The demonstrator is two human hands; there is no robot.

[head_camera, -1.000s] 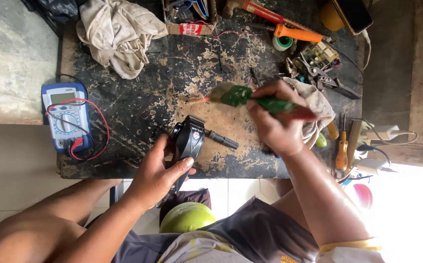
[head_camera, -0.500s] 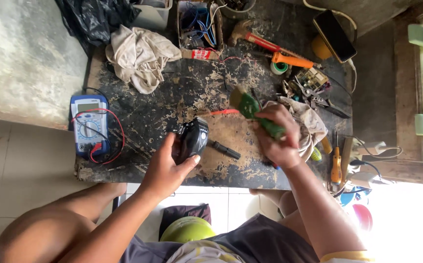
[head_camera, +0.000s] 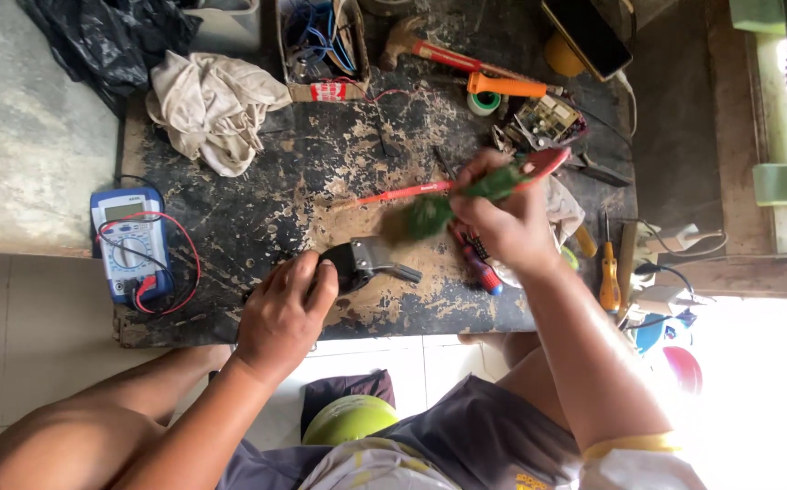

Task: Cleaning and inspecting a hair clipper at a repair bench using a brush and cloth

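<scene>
The old black workbench (head_camera: 230, 236) was scratched and messy. Near its front edge, the left hand (head_camera: 283, 313) clamped a small black motor part (head_camera: 361, 263), probably hard and heavy. Farther back, the right hand (head_camera: 502, 222) gripped a blurry green brush (head_camera: 448, 204).

a scarred, paint-flecked dark worktable (head_camera: 230, 227) stands over pale floor tiles (head_camera: 12, 363), grey concrete (head_camera: 21, 118) at left, harsh daylight flooding from the right.

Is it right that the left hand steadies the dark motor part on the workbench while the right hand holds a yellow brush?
Not quite: the head view shows the brush in the right hand is green, not yellow. The left hand does steady the dark motor part on the workbench.
</scene>
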